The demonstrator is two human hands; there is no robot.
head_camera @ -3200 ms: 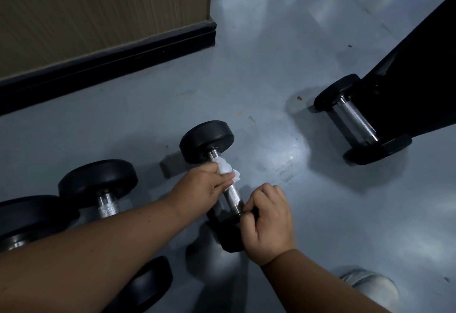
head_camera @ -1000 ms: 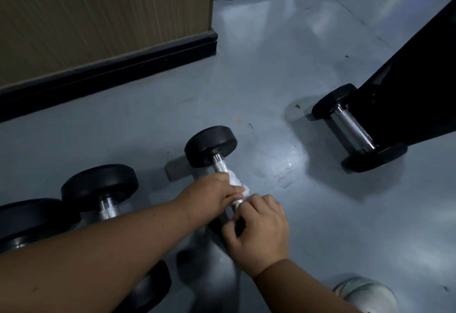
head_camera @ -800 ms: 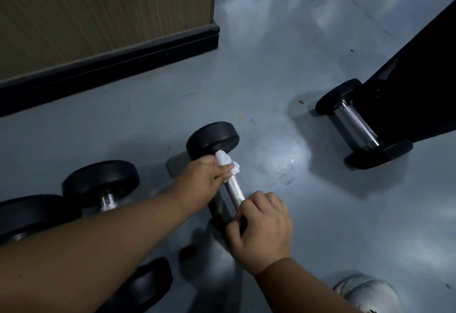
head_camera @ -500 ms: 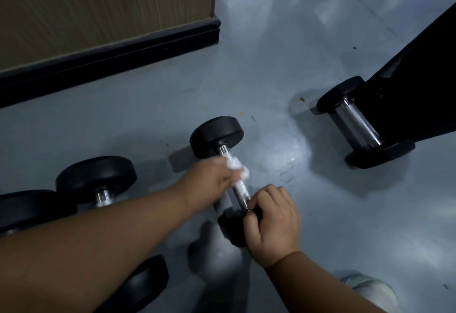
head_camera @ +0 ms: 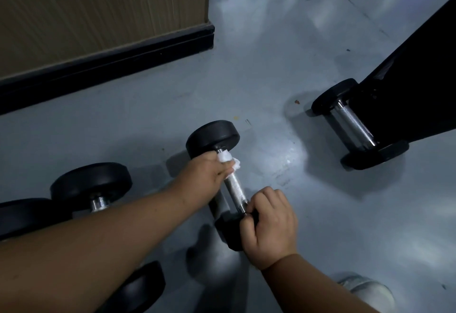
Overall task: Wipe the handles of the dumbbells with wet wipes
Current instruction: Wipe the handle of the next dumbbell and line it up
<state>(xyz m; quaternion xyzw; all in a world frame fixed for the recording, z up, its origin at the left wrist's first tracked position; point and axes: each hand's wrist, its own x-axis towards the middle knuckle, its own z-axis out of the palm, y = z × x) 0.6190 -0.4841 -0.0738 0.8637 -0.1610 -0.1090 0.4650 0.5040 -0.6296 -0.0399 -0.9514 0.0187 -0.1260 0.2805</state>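
On the grey floor (head_camera: 246, 78), near the middle of the view, lies a black-ended dumbbell (head_camera: 212, 137) with its chrome handle (head_camera: 235, 189) running from the far weight at about 11 o'clock to the near weight at 5 o'clock. At the far end of the handle, the left hand (head_camera: 209, 177) has its grip closed on a white wet wipe (head_camera: 228, 159), which is wrapped against the bar just below the far weight. At the near end, the right hand (head_camera: 269, 226) has its grip curled round the near weight and the handle's end. Between the two grips the middle of the handle is bare.

At 9 o'clock, partly behind the left forearm, sit more dumbbells (head_camera: 91, 184). At 3 o'clock, well apart, another dumbbell (head_camera: 355, 125) lies against a black frame (head_camera: 407, 90). A wood-grain panel with a black base (head_camera: 98, 61) fills the 11 o'clock corner.
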